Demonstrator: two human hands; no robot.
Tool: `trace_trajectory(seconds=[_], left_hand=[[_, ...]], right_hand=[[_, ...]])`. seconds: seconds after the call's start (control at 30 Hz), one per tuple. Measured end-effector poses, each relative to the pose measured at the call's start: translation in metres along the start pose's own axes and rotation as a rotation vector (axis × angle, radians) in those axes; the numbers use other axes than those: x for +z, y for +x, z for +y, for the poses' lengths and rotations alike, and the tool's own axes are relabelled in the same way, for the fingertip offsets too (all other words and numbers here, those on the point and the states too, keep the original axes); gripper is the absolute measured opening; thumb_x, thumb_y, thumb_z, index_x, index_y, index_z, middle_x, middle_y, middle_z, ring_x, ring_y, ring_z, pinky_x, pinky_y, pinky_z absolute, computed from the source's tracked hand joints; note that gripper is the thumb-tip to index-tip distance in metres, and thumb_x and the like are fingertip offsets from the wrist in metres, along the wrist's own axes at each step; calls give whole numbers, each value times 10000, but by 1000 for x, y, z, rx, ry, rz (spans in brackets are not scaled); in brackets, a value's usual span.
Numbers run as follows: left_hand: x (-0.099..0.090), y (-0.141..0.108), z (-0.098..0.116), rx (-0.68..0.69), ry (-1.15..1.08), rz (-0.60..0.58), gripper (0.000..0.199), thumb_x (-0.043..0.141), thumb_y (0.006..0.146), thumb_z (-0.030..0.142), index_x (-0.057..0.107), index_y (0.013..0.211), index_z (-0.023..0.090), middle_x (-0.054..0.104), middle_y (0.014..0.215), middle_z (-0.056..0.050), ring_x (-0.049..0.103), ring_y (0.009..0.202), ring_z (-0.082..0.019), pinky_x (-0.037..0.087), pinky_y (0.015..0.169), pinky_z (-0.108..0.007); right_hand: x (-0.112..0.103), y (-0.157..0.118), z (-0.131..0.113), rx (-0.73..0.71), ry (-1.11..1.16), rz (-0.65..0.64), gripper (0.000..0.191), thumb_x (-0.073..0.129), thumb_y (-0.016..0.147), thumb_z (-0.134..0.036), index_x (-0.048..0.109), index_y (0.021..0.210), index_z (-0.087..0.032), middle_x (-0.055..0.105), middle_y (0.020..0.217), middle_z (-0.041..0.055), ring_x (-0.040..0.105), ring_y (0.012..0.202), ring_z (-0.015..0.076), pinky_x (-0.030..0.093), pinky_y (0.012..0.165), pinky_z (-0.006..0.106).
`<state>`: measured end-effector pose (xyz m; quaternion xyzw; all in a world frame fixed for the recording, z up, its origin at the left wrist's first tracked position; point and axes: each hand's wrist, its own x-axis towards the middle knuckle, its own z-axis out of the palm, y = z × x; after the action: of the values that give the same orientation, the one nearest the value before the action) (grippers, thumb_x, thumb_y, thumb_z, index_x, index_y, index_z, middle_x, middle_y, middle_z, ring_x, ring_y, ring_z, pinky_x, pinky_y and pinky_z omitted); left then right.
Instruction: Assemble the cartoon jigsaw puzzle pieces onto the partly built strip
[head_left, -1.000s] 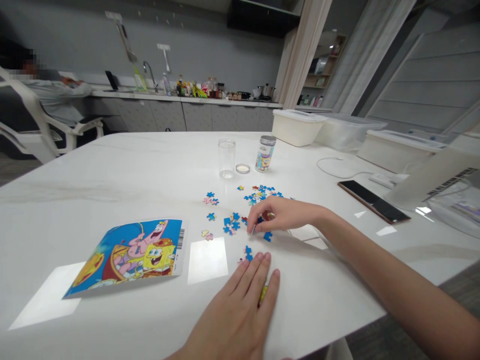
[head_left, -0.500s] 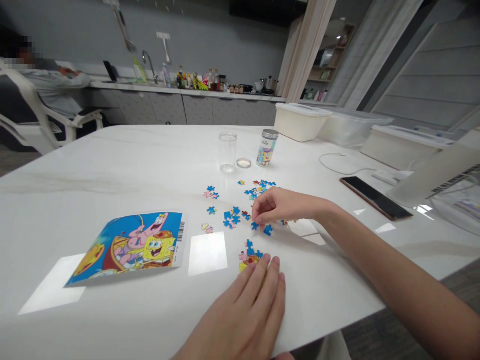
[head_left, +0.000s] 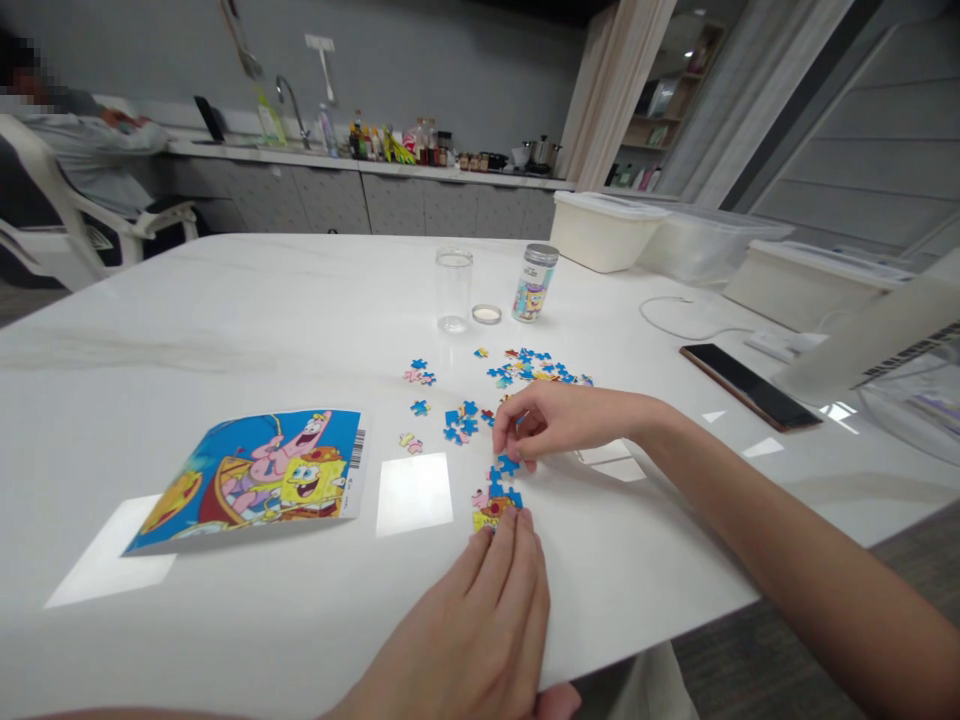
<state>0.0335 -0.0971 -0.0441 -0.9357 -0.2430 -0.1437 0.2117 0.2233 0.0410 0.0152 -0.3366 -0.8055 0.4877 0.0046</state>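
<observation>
My left hand lies with fingers stretched out and close together, the fingertips resting on the lower part of a small joined patch of jigsaw puzzle, partly hidden under them. My right hand has its fingers curled in a pinch just above that patch. At its fingertips is a blue puzzle piece, close to the patch's top edge; whether they join I cannot tell. Loose puzzle pieces lie beyond and left of my right hand, with a larger scatter of pieces farther back. A cartoon picture sheet lies at the left.
A clear jar, its lid and a labelled canister stand behind the pieces. To the right are a phone, a white cable and storage boxes. A person sits at the far left.
My right hand has moved slightly nearer the joined patch, bringing a blue piece toward its top. My left hand still rests on the patch. The view has tilted slightly downward.
</observation>
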Motion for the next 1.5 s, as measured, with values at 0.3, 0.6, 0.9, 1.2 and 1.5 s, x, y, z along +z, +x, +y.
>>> trace_trajectory(seconds=[0.3,0.6,0.9,1.2,1.5], left_hand=[[-3,0,1,-31,-17,-14,603,323,944,493,595,1210,24,641,1225,-207,568,1149,-339,323,989,-424],[-3,0,2,-47,-12,-9,606,335,931,499,614,1168,16,642,1223,-218,585,1130,-340,337,979,-419],[-3,-1,3,-51,-40,-46,629,323,943,514,609,1194,14,623,1249,-231,572,1146,-339,344,975,-413],[-5,0,3,-66,-48,-62,634,326,939,523,612,1194,18,616,1265,-227,565,1162,-341,346,986,-414],[-6,2,1,-61,-30,-39,621,320,938,511,627,1165,21,641,1235,-209,589,1135,-336,363,971,-406]], right_hand=[[2,1,4,-25,80,-49,121,596,827,-198,682,900,-154,717,759,18,649,681,121,499,683,248],[2,1,-1,-15,-26,10,100,626,805,-212,703,820,-150,724,801,33,653,717,128,504,683,237],[5,2,-1,-7,-64,18,105,614,769,-164,699,830,-159,722,773,15,643,668,113,489,612,215],[9,0,-6,57,-182,81,58,633,727,-176,686,751,-174,700,699,2,613,630,120,463,590,226],[15,0,-11,30,-284,104,56,627,734,-148,672,705,-166,653,663,-3,559,593,106,423,578,226]])
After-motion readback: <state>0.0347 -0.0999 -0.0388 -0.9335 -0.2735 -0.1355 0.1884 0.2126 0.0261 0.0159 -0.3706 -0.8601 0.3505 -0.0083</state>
